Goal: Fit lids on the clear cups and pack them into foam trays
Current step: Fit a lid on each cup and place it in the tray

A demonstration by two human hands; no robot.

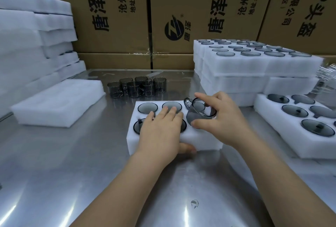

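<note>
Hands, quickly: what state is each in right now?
Left hand: open, pressing flat on the foam tray.
Right hand: gripping a tinted cup at the tray.

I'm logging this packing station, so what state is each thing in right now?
center tray: on the table, visible pockets filled.
cup: tilted at its right rear pocket, not seated.
left hand: flat on the center tray, thumb on its front edge.
right hand: fingers grip the cup.
loose cups: upright, without lids.
right tray: holds lidded cups.
tray stack: top tray filled.
left foam tray: lies flat, no cups.
</note>
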